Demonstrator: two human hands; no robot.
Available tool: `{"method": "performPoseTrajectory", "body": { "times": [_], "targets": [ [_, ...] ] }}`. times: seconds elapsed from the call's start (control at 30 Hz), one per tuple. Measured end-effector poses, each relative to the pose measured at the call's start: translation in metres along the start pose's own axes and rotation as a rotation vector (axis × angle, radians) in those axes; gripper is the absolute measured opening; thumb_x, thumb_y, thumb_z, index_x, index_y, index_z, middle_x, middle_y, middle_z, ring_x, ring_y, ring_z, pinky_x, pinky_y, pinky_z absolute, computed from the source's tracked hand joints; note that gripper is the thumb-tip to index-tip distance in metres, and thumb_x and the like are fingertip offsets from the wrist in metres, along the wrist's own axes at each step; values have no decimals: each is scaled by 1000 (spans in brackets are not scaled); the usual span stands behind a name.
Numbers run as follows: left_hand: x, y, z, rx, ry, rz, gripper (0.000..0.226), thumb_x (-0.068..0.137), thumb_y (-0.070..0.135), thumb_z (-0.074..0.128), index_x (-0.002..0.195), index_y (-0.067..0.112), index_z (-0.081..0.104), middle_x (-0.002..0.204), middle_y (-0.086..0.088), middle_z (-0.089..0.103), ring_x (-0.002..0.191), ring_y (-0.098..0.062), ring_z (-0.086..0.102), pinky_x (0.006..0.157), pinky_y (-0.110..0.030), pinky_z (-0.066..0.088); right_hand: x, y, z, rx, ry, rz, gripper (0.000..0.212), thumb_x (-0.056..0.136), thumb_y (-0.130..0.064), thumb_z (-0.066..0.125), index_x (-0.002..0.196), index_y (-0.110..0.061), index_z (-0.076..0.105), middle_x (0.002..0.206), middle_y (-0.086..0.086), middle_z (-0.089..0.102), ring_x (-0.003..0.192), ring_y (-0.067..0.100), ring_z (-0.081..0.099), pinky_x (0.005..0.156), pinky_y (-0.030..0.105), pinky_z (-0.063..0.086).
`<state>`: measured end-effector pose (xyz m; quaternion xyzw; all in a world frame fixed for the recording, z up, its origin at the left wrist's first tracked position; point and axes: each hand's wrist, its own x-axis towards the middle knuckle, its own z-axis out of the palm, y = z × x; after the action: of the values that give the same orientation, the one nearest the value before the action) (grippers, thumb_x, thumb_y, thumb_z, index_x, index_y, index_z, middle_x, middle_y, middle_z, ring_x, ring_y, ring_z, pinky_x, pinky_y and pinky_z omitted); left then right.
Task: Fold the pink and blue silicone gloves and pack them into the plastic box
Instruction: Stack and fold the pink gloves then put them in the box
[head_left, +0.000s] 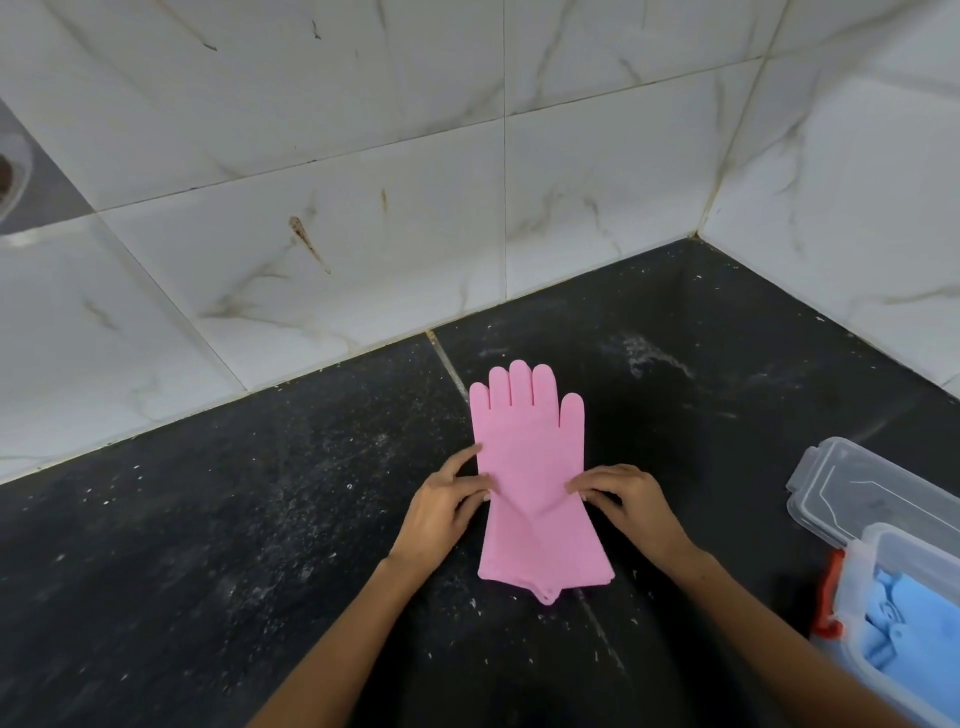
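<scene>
Pink silicone glove (535, 467) is laid flat mid-countertop (208, 545), pinned at both side edges by left hand (441, 512) and right hand (631, 501), fingertips pressed down. Plastic box (904, 623), blue gloves (906, 623) inside, is cropped at right edge, lid (852, 493) behind.

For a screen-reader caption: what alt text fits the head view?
Two hands, left hand and right hand, press the sides of a flat pink glove on a dark counter. At right, a clear plastic box holds a blue glove.
</scene>
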<state>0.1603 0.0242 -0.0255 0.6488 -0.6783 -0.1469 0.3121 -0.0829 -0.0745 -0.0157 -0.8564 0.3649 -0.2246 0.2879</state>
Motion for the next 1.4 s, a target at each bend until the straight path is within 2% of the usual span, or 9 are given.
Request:
{"method": "performPoseTrajectory", "body": {
  "times": [0.17,0.27,0.4,0.67,0.87,0.93,1.1,1.2,1.4],
  "targets": [
    [22,20,17,-110,253,-377,17,86,3,63,101,6,70,127,-5,49,101,-7,53,84,-10,40,18,-13,4,70,184,227,15,82,-1,65,95,-4,72,89,8,72,82,16,65,77,28,51],
    [41,28,22,-207,369,-632,15,87,10,63,101,5,69,113,-9,56,86,-5,48,78,-11,38,32,-18,9,88,251,403,15,84,-8,66,97,-3,72,92,8,72,87,18,66,84,32,52],
    [48,34,27,-221,430,-751,15,86,10,64,99,5,70,112,-9,56,87,-5,45,84,-19,39,38,-21,13,109,279,502,17,83,-9,68,97,-4,72,94,9,73,90,18,66,85,28,50],
    [24,54,30,-207,462,-654,10,87,13,64,94,7,68,105,-3,50,86,-12,55,83,-24,48,25,-31,8,130,254,552,17,83,-8,67,98,-3,72,96,9,72,90,17,65,89,31,51],
    [-11,66,43,-125,430,-613,6,87,15,64,85,9,64,100,-2,50,73,-2,48,69,-14,44,-34,-41,13,147,255,525,11,87,-11,64,79,-12,72,70,-3,66,64,5,58,62,15,42],
    [-11,70,44,-108,423,-641,7,87,16,64,86,9,64,103,-2,49,71,-2,47,66,-11,40,-44,-46,19,167,283,510,6,85,-14,66,85,-14,73,74,-3,68,68,5,61,63,12,43],
    [-3,74,42,-27,444,-664,10,89,18,62,89,8,63,112,-6,51,86,-13,55,81,-33,52,-38,-48,27,79,371,462,20,79,-7,71,99,-8,71,88,3,69,76,10,62,72,18,47],
    [-6,72,46,69,449,-641,12,89,17,61,91,6,64,118,-11,53,107,-23,54,98,-44,45,-31,-45,27,-16,352,453,21,82,-6,68,103,-7,71,90,5,70,76,8,60,72,14,46],
    [-3,70,46,94,442,-612,13,89,13,61,89,0,64,122,-16,52,114,-27,51,98,-41,47,-23,-56,32,-266,334,496,33,87,-13,62,120,-11,59,113,7,60,92,15,59,71,22,51]
  ]
}}
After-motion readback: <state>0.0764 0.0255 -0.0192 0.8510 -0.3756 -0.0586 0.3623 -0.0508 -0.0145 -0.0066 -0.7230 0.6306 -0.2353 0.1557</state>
